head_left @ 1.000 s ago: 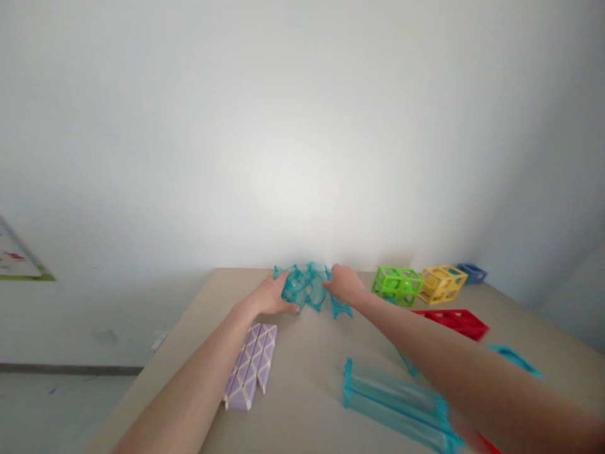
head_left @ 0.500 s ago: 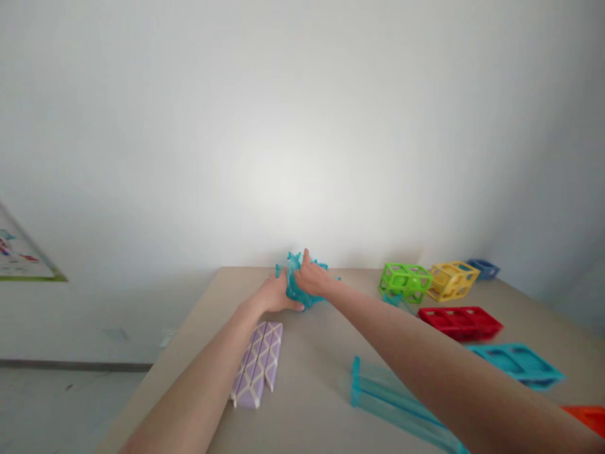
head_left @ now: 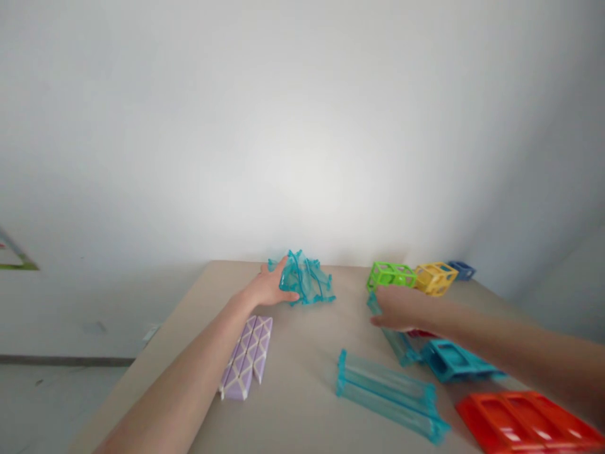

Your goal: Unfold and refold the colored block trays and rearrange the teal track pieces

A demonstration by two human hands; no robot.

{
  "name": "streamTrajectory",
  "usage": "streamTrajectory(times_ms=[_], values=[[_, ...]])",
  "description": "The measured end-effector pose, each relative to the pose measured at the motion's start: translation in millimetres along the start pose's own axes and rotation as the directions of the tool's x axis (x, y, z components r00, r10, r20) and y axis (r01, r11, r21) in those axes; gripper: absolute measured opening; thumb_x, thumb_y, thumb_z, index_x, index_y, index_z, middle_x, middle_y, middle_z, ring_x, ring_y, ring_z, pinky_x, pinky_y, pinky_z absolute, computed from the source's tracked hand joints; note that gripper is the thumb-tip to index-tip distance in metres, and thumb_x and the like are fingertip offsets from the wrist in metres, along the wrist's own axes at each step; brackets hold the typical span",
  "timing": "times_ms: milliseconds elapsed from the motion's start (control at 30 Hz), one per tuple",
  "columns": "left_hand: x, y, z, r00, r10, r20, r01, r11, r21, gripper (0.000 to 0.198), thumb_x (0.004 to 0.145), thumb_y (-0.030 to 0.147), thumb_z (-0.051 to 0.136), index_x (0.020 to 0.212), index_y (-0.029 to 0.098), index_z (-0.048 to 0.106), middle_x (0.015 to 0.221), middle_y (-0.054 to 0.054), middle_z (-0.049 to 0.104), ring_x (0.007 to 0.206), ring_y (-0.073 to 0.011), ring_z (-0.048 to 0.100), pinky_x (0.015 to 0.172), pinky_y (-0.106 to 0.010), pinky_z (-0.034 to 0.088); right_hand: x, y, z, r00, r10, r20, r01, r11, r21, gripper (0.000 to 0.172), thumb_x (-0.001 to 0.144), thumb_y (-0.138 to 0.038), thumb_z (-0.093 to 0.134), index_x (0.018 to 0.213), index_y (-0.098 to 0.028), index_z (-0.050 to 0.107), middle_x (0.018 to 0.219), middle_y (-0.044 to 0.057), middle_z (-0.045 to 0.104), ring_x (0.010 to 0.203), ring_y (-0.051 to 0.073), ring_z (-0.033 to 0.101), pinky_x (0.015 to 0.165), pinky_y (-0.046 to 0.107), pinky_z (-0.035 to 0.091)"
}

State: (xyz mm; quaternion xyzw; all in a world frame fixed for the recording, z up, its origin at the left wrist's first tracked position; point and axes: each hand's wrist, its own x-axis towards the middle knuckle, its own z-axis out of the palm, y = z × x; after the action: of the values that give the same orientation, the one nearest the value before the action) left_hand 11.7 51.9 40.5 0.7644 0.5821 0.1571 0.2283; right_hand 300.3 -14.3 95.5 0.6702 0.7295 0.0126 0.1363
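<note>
Several clear teal plastic tubes with toothed ends (head_left: pixel 307 280) make a small heap near the wall. At its left side, my left hand (head_left: pixel 271 285) grips the heap, thumb on the near side and fingers at the back. My right hand (head_left: pixel 399 308), smeared by motion, is over another clear teal tube (head_left: pixel 398 343); its fingers look wrapped round the tube's upper part, and the tube's two ends show. A third, wider pair of clear teal tubes (head_left: pixel 390 392) lies on the table in front, touched by neither hand.
Purple lattice-patterned bars (head_left: pixel 248 359) lie near my left forearm. Along the right stand a green frame block (head_left: pixel 391 275), a yellow one (head_left: pixel 435 277) and a dark blue one (head_left: pixel 460 270). Nearer are a teal block (head_left: pixel 460 360) and a red-orange block (head_left: pixel 524 419). A wall closes the table's back.
My right hand has left the heap and moved right to the single teal tube by the green block. My left hand stays at the heap. The view has shifted slightly right.
</note>
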Motion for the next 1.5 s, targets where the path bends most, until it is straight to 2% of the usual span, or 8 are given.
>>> streamTrajectory(times_ms=[167, 333, 533, 633, 800, 1167, 1367, 1500], values=[[-0.2, -0.1, -3.5, 0.999, -0.043, -0.011, 0.043, 0.999, 0.032, 0.118, 0.057, 0.065, 0.072, 0.150, 0.026, 0.011, 0.152, -0.022, 0.024, 0.138, -0.0456, 0.024, 0.105, -0.051, 0.031, -9.6, 7.7, 21.5, 0.998, 0.064, -0.010, -0.063, 0.994, 0.090, 0.052, 0.069, -0.008, 0.061, 0.121, 0.000, 0.055, 0.107, 0.030, 0.065, 0.100, 0.040, 0.064, 0.077, 0.044, 0.049], [-5.7, 23.4, -20.2, 0.954, 0.080, -0.288, -0.073, 0.997, 0.038, 0.102, 0.063, 0.058, 0.072, 0.147, 0.023, 0.027, 0.139, -0.020, 0.043, 0.129, -0.0411, 0.041, 0.103, -0.049, 0.034, 14.6, -1.3, -23.6, 0.990, 0.067, -0.122, -0.024, 0.947, 0.321, 0.046, 0.075, -0.019, 0.060, 0.119, -0.005, 0.056, 0.108, 0.025, 0.066, 0.098, 0.035, 0.065, 0.077, 0.039, 0.050], [-19.4, 61.4, -23.9, 0.965, 0.222, -0.136, -0.255, 0.697, -0.670, 0.071, 0.085, 0.053, 0.053, 0.146, 0.026, 0.028, 0.104, -0.009, 0.065, 0.084, -0.0209, 0.067, 0.072, -0.034, 0.054, 36.5, -66.9, -57.0, 0.959, -0.023, -0.283, 0.204, 0.748, 0.631, 0.044, 0.093, -0.032, 0.038, 0.135, -0.019, 0.039, 0.103, 0.007, 0.070, 0.073, 0.014, 0.067, 0.060, 0.021, 0.051], [-17.7, 61.7, -21.4, 0.955, 0.263, -0.135, -0.267, 0.570, -0.777, 0.059, 0.085, 0.038, 0.054, 0.141, 0.024, 0.039, 0.094, -0.006, 0.068, 0.073, -0.0173, 0.067, 0.065, -0.030, 0.054, 46.4, -90.6, -53.0, 0.950, -0.059, -0.306, 0.261, 0.687, 0.678, 0.041, 0.092, -0.028, 0.039, 0.133, -0.023, 0.043, 0.101, 0.004, 0.071, 0.068, 0.012, 0.067, 0.059, 0.020, 0.051], [3.1, 26.6, -23.5, 0.965, -0.074, -0.250, -0.045, 0.896, -0.442, 0.049, 0.086, 0.029, 0.043, 0.134, 0.018, 0.048, 0.067, -0.001, 0.068, 0.060, -0.0167, 0.066, 0.057, -0.025, 0.051, 81.1, -75.2, -38.9, 0.981, 0.060, -0.184, 0.079, 0.743, 0.665, 0.042, 0.093, -0.027, 0.039, 0.133, -0.014, 0.043, 0.097, 0.012, 0.069, 0.059, 0.016, 0.066, 0.056, 0.027, 0.053], [26.9, -42.4, -5.4, 0.908, -0.245, -0.339, 0.191, 0.964, -0.184, 0.039, 0.082, 0.030, 0.055, 0.115, 0.013, 0.064, 0.124, -0.017, 0.064, 0.121, -0.0299, 0.055, 0.100, -0.039, 0.041, 105.7, -47.0, 7.2, 0.990, 0.099, -0.102, -0.045, 0.899, 0.435, 0.032, 0.092, -0.036, 0.055, 0.117, -0.015, 0.057, 0.116, 0.008, 0.060, 0.098, 0.020, 0.061, 0.084, 0.041, 0.052], [27.1, -39.2, -7.6, 0.937, -0.156, -0.312, 0.124, 0.985, -0.120, 0.041, 0.083, 0.037, 0.054, 0.114, 0.013, 0.067, 0.125, -0.015, 0.063, 0.121, -0.0277, 0.056, 0.102, -0.035, 0.039, 59.0, -39.4, -13.4, 0.986, 0.020, -0.168, 0.036, 0.947, 0.319, 0.048, 0.096, -0.045, 0.037, 0.106, -0.008, 0.066, 0.115, 0.024, 0.063, 0.111, 0.032, 0.058, 0.092, 0.042, 0.043], [24.6, -40.5, -9.3, 0.937, -0.161, -0.309, 0.140, 0.986, -0.090, 0.037, 0.082, 0.039, 0.056, 0.105, 0.014, 0.071, 0.118, -0.016, 0.067, 0.117, -0.0297, 0.059, 0.099, -0.035, 0.041, -14.9, -27.2, -26.6, 0.973, -0.218, 0.073, 0.188, 0.938, 0.291, 0.056, 0.073, -0.064, 0.062, 0.100, -0.016, 0.072, 0.097, 0.017, 0.071, 0.091, 0.031, 0.067, 0.079, 0.037, 0.049]])
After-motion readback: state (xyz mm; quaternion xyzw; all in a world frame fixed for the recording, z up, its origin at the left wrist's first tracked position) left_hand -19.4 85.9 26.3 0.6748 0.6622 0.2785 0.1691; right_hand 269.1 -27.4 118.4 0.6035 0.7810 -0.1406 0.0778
